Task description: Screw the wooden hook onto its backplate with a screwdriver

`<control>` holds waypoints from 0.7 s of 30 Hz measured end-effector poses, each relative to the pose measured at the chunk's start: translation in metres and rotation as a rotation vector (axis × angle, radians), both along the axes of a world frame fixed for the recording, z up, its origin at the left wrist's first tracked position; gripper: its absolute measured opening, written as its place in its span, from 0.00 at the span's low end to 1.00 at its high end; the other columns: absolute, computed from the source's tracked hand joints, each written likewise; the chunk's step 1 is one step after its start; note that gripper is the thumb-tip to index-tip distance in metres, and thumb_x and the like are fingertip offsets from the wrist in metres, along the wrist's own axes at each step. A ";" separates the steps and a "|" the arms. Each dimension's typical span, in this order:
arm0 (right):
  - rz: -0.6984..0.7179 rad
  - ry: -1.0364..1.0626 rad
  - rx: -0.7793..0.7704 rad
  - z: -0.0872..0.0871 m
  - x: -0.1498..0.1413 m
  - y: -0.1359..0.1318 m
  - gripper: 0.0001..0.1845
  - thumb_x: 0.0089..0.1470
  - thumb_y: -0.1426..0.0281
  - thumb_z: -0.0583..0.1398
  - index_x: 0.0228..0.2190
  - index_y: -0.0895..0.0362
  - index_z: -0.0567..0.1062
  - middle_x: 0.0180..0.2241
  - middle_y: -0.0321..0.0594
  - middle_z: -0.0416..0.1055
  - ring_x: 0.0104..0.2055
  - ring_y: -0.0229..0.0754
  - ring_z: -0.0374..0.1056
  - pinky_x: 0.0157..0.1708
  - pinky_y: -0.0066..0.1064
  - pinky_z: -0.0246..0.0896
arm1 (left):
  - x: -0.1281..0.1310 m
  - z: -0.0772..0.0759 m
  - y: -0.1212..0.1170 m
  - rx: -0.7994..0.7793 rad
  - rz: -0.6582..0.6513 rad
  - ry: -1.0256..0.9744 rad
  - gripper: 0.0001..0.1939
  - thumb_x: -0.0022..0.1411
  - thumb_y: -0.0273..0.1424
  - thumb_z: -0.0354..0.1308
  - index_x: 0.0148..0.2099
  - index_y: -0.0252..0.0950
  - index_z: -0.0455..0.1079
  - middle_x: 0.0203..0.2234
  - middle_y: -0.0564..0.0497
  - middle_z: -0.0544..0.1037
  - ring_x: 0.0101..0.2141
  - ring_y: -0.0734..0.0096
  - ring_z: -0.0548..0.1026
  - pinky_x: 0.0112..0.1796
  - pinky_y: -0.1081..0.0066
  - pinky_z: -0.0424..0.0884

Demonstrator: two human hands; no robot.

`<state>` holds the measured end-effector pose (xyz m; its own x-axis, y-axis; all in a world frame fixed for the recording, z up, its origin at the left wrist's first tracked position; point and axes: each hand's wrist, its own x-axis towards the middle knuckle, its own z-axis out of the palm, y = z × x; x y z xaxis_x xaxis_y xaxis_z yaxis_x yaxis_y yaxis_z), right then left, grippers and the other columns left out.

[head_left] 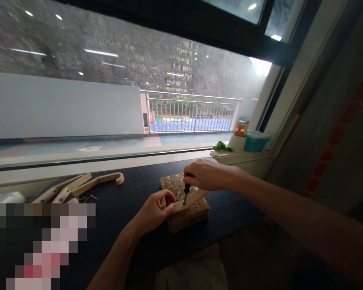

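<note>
A rough, worn wooden block [189, 221] lies on the dark table, and a pale wooden strip [196, 197] rests across its top. My left hand [157, 206] is closed on the strip's near-left end, with fingers and thumb pressed on it. Above the block, my right hand [203, 174] wraps round the dark handle of a screwdriver [186, 191]. The screwdriver stands almost upright and its tip meets the strip just right of my left fingers. Whether a screw sits under the tip is too small to make out.
Several curved wooden pieces [101, 178] lie at the table's left, with a few small metal screws [90, 198] beside them. A teal box [256, 141], a white container [237, 143] and a green cloth [222, 146] stand on the windowsill. A blurred-out area covers the lower left.
</note>
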<state>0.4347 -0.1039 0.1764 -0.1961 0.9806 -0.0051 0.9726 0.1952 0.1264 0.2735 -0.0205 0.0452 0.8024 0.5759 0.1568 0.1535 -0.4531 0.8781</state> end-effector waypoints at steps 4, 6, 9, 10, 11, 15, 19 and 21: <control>0.014 0.005 -0.026 0.011 -0.003 -0.005 0.15 0.52 0.66 0.52 0.36 0.57 0.75 0.33 0.44 0.75 0.33 0.43 0.68 0.27 0.30 0.50 | -0.001 0.001 0.000 0.005 -0.006 0.001 0.07 0.54 0.32 0.54 0.32 0.33 0.67 0.23 0.56 0.67 0.25 0.76 0.62 0.26 0.76 0.59; 0.045 0.018 -0.049 0.013 -0.004 -0.007 0.14 0.52 0.69 0.52 0.37 0.55 0.75 0.34 0.42 0.75 0.34 0.42 0.68 0.29 0.29 0.51 | -0.001 0.001 -0.001 0.019 0.003 0.020 0.07 0.54 0.32 0.54 0.32 0.33 0.67 0.22 0.57 0.65 0.23 0.77 0.60 0.24 0.77 0.57; 0.076 0.022 -0.053 0.011 -0.004 -0.006 0.13 0.52 0.71 0.51 0.33 0.57 0.75 0.32 0.42 0.74 0.34 0.41 0.67 0.30 0.29 0.52 | -0.002 0.002 -0.001 0.036 0.017 0.037 0.07 0.54 0.33 0.54 0.32 0.33 0.67 0.21 0.58 0.63 0.22 0.78 0.58 0.24 0.77 0.56; 0.077 0.021 -0.043 0.009 -0.004 -0.005 0.13 0.53 0.70 0.51 0.33 0.58 0.75 0.32 0.43 0.74 0.33 0.40 0.67 0.30 0.29 0.52 | -0.001 0.002 -0.001 0.035 0.017 0.036 0.07 0.54 0.33 0.54 0.32 0.33 0.67 0.21 0.58 0.63 0.23 0.77 0.58 0.24 0.77 0.56; 0.073 0.021 -0.032 0.007 -0.004 -0.004 0.13 0.53 0.70 0.51 0.33 0.58 0.75 0.32 0.43 0.74 0.33 0.41 0.67 0.29 0.29 0.52 | -0.001 0.002 -0.001 0.032 0.016 0.034 0.07 0.54 0.33 0.54 0.32 0.33 0.67 0.21 0.58 0.64 0.23 0.77 0.59 0.24 0.77 0.57; 0.029 0.029 0.000 0.000 -0.006 -0.001 0.14 0.54 0.68 0.51 0.35 0.58 0.75 0.32 0.44 0.75 0.33 0.41 0.68 0.29 0.29 0.52 | 0.000 0.002 -0.001 0.032 0.004 0.021 0.08 0.54 0.33 0.54 0.33 0.33 0.67 0.22 0.57 0.65 0.24 0.77 0.60 0.24 0.77 0.57; -0.044 0.022 0.023 -0.006 -0.008 0.001 0.17 0.56 0.66 0.50 0.35 0.60 0.76 0.33 0.47 0.75 0.34 0.42 0.68 0.30 0.29 0.53 | 0.000 0.004 -0.002 0.036 0.011 0.005 0.08 0.53 0.33 0.54 0.32 0.33 0.68 0.20 0.58 0.64 0.22 0.77 0.60 0.23 0.77 0.56; -0.091 0.006 0.032 -0.007 -0.009 0.003 0.18 0.56 0.65 0.49 0.35 0.61 0.76 0.33 0.50 0.75 0.34 0.44 0.69 0.30 0.29 0.54 | -0.001 0.004 -0.002 0.040 0.019 0.005 0.07 0.53 0.33 0.54 0.31 0.33 0.68 0.19 0.59 0.63 0.21 0.78 0.58 0.22 0.77 0.55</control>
